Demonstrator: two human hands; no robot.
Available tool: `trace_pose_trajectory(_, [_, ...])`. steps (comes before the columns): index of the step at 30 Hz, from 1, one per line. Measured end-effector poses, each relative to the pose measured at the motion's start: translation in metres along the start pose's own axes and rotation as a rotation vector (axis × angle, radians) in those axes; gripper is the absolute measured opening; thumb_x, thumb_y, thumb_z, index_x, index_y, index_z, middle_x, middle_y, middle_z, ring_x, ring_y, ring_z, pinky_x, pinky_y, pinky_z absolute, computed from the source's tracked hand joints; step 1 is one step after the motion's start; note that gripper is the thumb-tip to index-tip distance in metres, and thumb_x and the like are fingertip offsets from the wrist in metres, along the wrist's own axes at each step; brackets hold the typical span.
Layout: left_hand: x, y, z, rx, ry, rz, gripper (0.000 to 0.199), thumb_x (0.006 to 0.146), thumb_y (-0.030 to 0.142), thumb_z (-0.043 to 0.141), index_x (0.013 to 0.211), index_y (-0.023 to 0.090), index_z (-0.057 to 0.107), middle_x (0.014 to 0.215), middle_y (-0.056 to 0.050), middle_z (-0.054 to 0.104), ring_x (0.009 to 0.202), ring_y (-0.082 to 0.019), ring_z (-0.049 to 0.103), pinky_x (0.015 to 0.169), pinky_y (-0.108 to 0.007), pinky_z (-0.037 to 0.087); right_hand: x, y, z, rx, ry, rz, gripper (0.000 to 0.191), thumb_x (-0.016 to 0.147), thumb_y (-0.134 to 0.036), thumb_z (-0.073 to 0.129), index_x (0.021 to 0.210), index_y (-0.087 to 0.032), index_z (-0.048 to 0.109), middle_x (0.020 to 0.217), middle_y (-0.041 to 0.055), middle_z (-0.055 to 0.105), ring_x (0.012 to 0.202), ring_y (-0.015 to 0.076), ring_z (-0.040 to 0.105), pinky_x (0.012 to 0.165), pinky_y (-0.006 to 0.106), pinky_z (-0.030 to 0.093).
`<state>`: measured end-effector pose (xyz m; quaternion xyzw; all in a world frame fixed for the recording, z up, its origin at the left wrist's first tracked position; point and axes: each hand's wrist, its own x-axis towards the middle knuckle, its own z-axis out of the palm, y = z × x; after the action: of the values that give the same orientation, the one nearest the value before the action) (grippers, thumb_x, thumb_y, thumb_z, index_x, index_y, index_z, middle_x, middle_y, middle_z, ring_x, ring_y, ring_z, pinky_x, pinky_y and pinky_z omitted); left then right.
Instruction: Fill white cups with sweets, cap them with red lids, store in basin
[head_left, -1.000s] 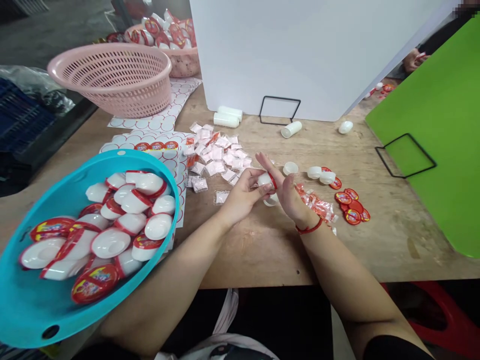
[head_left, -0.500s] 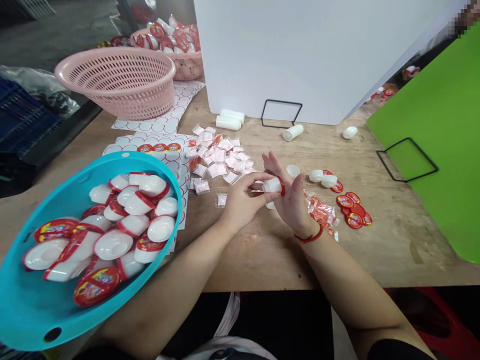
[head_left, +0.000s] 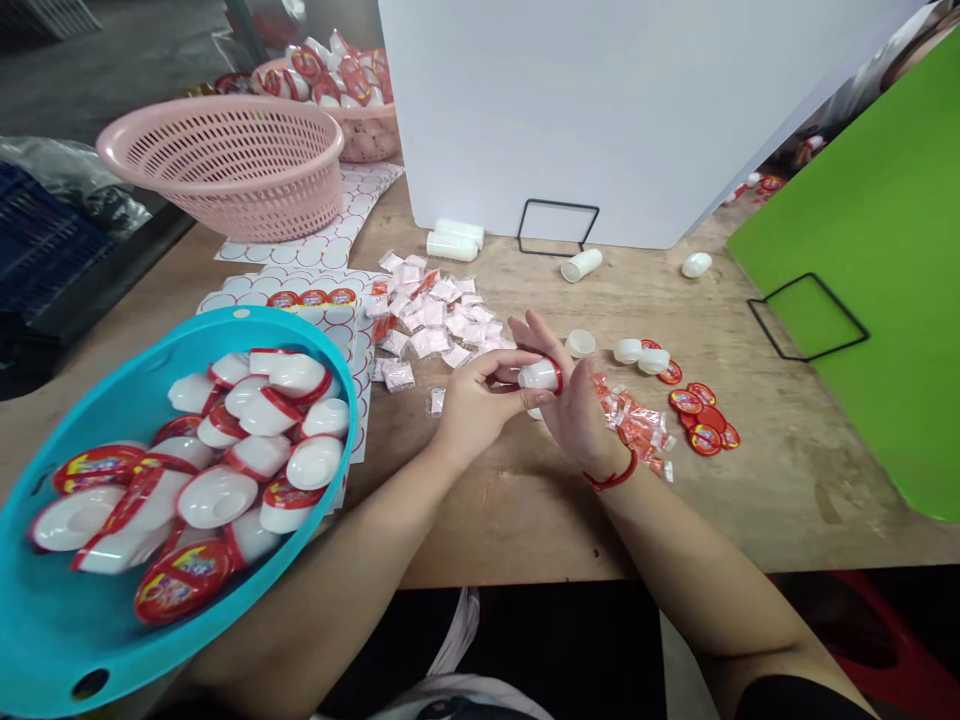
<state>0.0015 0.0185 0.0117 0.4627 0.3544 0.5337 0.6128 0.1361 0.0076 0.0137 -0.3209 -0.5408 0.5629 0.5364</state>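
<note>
White cup (head_left: 536, 376), right of the blue basin (head_left: 52, 625) holding red-and-white cups (head_left: 217, 497); left hand (head_left: 474, 400) pinches it against the open right hand (head_left: 581, 420).

Held cup (head_left: 538, 376) white, red-rimmed. Tub (head_left: 45, 625) turquoise. Mesh basket (head_left: 277, 200) pink. Sheet (head_left: 315, 252) white, red circle outlines. Packets (head_left: 637, 420) orange-red, perhaps partly white.

Printed red lids (head_left: 705, 439), red sheet labels (head_left: 313, 298): too small, no text readable
</note>
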Motion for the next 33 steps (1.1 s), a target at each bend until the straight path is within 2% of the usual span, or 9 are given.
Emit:
trace_pose_trajectory(7, [0.001,-0.011,-0.005,-0.065,-0.007,-0.021,0.039,0.059,0.025,0.093,0.095,0.021,0.078,0.090,-0.002,0.076,0.083,-0.015,0.067,0.079,-0.030,0.056,-0.003,0.001,0.002,0.044,0.011,0.013,0.066,0.097,-0.076,0.033,0.149,-0.038,0.049,0.160,-0.0032,0.045,0.155,0.0228,0.031,0.130,0.052,0.024])
trace_pose_trajectory(11, [0.002,-0.003,-0.004,0.017,0.041,0.002,0.036,0.062,0.027,0.091,0.094,0.022,0.077,0.090,-0.002,0.076,0.080,-0.015,0.065,0.078,-0.030,0.055,0.001,0.003,0.001,0.192,0.039,0.070,0.066,0.092,-0.077,0.047,0.143,-0.037,0.056,0.154,0.0013,0.050,0.151,0.0277,0.036,0.128,0.058,0.024])
trace_pose_trajectory(16, [-0.004,0.019,0.004,0.409,0.099,0.093,0.025,0.066,0.033,0.085,0.089,0.026,0.078,0.094,0.000,0.076,0.086,-0.018,0.065,0.082,-0.032,0.056,0.005,-0.003,0.006,0.391,0.121,0.154,0.070,0.075,-0.080,0.068,0.126,-0.032,0.068,0.141,0.0080,0.060,0.134,0.0312,0.055,0.117,0.055,0.043])
trace_pose_trajectory(20, [0.002,0.014,0.005,0.796,0.213,0.125,0.031,0.070,0.054,0.073,0.095,0.036,0.079,0.092,0.005,0.075,0.068,-0.016,0.060,0.070,-0.032,0.054,0.018,0.009,-0.007,0.507,0.025,0.332,0.088,0.057,-0.092,0.068,0.122,-0.034,0.069,0.137,0.0051,0.065,0.123,0.0328,0.062,0.112,0.055,0.042])
trace_pose_trajectory(23, [0.006,0.010,0.008,0.853,0.176,-0.001,0.041,0.069,0.061,0.069,0.103,0.040,0.078,0.104,0.006,0.077,0.080,-0.020,0.068,0.078,-0.035,0.056,0.024,0.017,-0.022,0.476,0.026,0.375,0.088,0.053,-0.093,0.069,0.122,-0.039,0.069,0.142,0.0001,0.063,0.128,0.0316,0.058,0.112,0.050,0.039])
trace_pose_trajectory(26, [0.006,0.013,0.006,0.788,0.091,-0.150,0.053,0.064,0.060,0.071,0.112,0.039,0.076,0.091,0.004,0.079,0.085,-0.024,0.071,0.082,-0.037,0.057,0.023,0.015,-0.026,0.405,0.023,0.339,0.090,0.057,-0.087,0.073,0.131,-0.038,0.065,0.151,0.0000,0.056,0.141,0.0288,0.046,0.114,0.043,0.035])
trace_pose_trajectory(28, [0.007,0.012,0.000,0.790,0.051,-0.169,0.062,0.064,0.060,0.070,0.122,0.038,0.072,0.084,0.003,0.078,0.084,-0.026,0.072,0.082,-0.038,0.057,0.022,0.012,-0.027,0.401,0.015,0.315,0.097,0.055,-0.090,0.070,0.135,-0.036,0.062,0.152,0.0019,0.055,0.142,0.0285,0.045,0.113,0.041,0.037])
trace_pose_trajectory(30, [0.008,0.009,-0.007,0.878,0.017,-0.093,0.062,0.067,0.059,0.068,0.126,0.040,0.069,0.088,0.004,0.079,0.083,-0.026,0.072,0.084,-0.040,0.056,0.023,0.009,-0.028,0.396,-0.014,0.311,0.099,0.057,-0.092,0.067,0.138,-0.036,0.060,0.152,0.0025,0.055,0.139,0.0282,0.048,0.110,0.041,0.039])
trace_pose_trajectory(33, [0.009,0.003,-0.017,1.066,-0.077,0.163,0.048,0.081,0.057,0.059,0.128,0.047,0.063,0.112,0.009,0.076,0.097,-0.027,0.071,0.092,-0.042,0.054,0.024,0.008,-0.031,0.355,-0.054,0.354,0.096,0.061,-0.089,0.066,0.141,-0.038,0.056,0.150,0.0005,0.057,0.130,0.0277,0.056,0.108,0.043,0.043])
